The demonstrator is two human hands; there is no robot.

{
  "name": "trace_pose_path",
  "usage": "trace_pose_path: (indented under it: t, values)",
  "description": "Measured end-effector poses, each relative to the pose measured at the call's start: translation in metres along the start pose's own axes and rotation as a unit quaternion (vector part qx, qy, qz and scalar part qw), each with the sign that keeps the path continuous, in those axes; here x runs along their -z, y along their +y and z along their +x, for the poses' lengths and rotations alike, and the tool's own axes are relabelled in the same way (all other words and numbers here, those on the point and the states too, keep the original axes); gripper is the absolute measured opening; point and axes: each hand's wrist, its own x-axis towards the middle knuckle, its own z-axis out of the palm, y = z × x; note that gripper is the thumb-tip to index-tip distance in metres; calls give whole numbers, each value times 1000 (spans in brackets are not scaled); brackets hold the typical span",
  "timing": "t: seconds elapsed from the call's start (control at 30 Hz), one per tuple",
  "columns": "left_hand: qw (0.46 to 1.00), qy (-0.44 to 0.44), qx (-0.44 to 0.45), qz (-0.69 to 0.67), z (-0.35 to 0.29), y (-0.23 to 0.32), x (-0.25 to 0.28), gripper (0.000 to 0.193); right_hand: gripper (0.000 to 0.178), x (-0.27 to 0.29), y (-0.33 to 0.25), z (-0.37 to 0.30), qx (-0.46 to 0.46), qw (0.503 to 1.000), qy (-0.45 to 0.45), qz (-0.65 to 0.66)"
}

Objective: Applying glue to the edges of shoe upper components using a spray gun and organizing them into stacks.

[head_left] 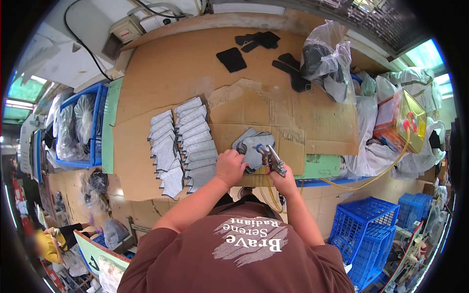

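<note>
My right hand (285,181) is closed around a metal spray gun (274,160), its nozzle end over a small pile of grey fabric pieces (253,155). A thin yellow hose (267,190) hangs down beside that hand. At the pile's left edge my left hand (230,167) has its fingers curled together against the cut pieces; their tips are partly hidden. Left of it lie two overlapping rows of grey fabric pieces, one nearer (196,141) and one farther left (163,146), fanned out on the cardboard (234,110).
Black cut pieces (231,59) and a clear plastic bag (326,58) lie at the back. To the right stands a yellowish transparent container (405,122) joined to a hose. Blue crates (364,229) are at lower right, another crate (100,127) at left. A person (51,244) sits at far left.
</note>
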Motion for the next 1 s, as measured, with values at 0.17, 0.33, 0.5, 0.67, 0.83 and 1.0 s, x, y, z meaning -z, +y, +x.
trace_pose_path:
  t: [0.17, 0.33, 0.5, 0.67, 0.83, 1.0]
  values:
    - [1000, 0, -11, 27, 0, 4, 3, 22, 22, 11, 3, -4, -7, 999, 47, -10]
    - [1000, 16, 14, 11, 2, 5, 1, 21, 24, 24, 11, -5, -4, 997, 76, -16]
    - [994, 13, 90, -61, 0, 0, -2, 19, 21, 21, -1, -8, -33, 997, 73, -19]
    - [917, 5, 292, -270, -10, -14, 18, 13, 33, 23, 1, -10, -23, 999, 46, -12]
    - [858, 154, 375, -316, -78, -91, 71, 13, 36, 22, 2, -10, -19, 999, 23, -17]
    - [806, 216, 460, -305, -139, -147, 111, 15, 32, 16, -3, -6, -33, 999, 4, -25]
